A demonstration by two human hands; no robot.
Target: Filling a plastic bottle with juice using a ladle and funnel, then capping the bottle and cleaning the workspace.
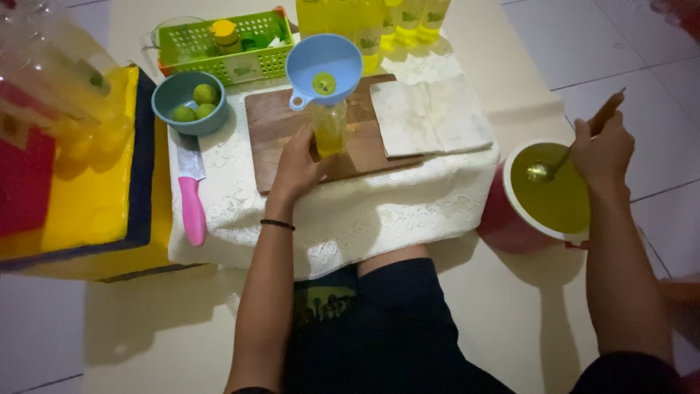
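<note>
**A:** Left hand (297,166) is wrapped round the base of the small clear plastic bottle (329,130), fingers curled against its side; the bottle stands on the brown wooden cutting board (271,124), partly filled with yellow liquid. A light-blue plastic funnel (324,64) sits in its neck.

**B:** And the right hand (601,149)?

**A:** Closed in a fist round the wooden handle of a metal ladle (543,171), its bowl dipped in the greenish-yellow liquid of the round white-rimmed red bucket (503,219) on the floor, well apart from the bottle.

**B:** Risks?

**A:** I'd say drips: any ladleful crosses open floor and the white lace tablecloth (350,211). The funnel is wide and top-heavy, so a loose grip could tip the bottle. The pink-handled knife (192,190) lies near the table edge, just beside the left forearm; a nudge could send it off.

**B:** Packaging?

**A:** A row of filled yellow bottles (379,22) at the far edge carries small green marks, too small to make out. The green plastic basket (219,45) has a pale label on its front and holds a yellow-capped container. Limes sit in the blue-grey bowl (188,102). A folded white cloth (430,117) lies right of the board.
</note>
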